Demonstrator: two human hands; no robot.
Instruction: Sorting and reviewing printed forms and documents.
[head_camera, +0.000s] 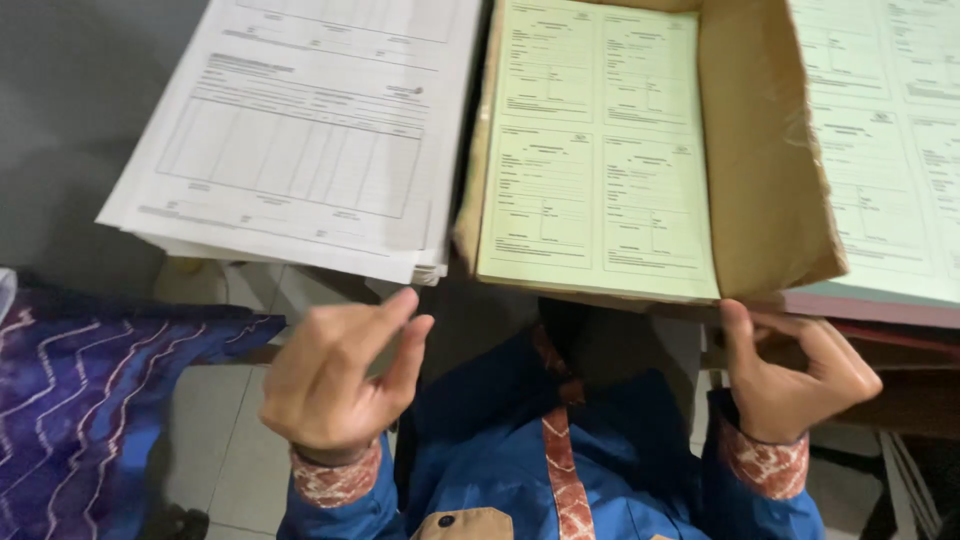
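A head-worn camera looks down at a person's two hands raised in front of stacks of printed forms. A shallow brown cardboard box (770, 170) sits at the near edge of the counter (60, 120), holding a stack of pale yellow forms (595, 150) laid flat inside it, so the sheets stay squared within the box walls.

The right hand (790, 375) is at the box's near right corner. Its thumb points up and touches the lower edge, while the fingers curl loosely inward; the grip is not closed around anything, and it seems to steady or nudge the box rather than lift it.

The left hand (335, 375) hovers apart from the paper, just below a thick stack of white forms (300, 130) that overhangs the counter edge. Its grip is empty and half open, fingers bent, index finger and thumb close together and pointing up.

At the far right lies a stack of pale green forms (890, 150). Both wrists show patterned red cuffs on blue sleeves. At the lower left is purple patterned cloth (80, 400), above a tiled floor (220, 450).
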